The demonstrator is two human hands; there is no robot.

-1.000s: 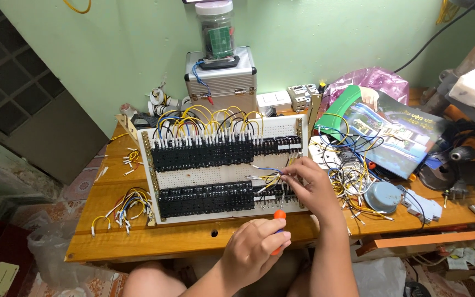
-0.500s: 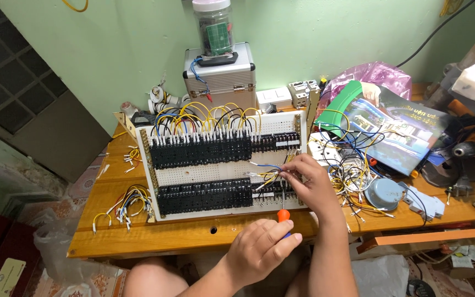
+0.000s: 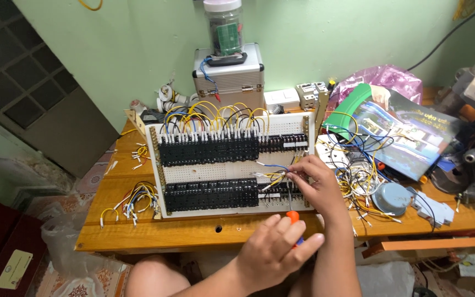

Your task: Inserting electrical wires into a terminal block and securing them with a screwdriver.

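Wooden bench [image 3: 138, 234], white relay panel [image 3: 232, 170] tilted up. Left hand [image 3: 273, 250] clenches orange-handled screwdriver [image 3: 292, 217], shaft pointing up-panel toward wire ends [image 3: 270, 176] pinched by right hand [image 3: 314, 184].

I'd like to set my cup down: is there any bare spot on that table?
Bare wood shows along the table front edge, below the white panel. The left end holds loose wires; the right end is crowded with tangled wires and a magazine.

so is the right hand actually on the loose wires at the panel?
Touching. The head view shows the right hand with its fingertips pinching the blue and yellow wires at the white panel; no gap visible.
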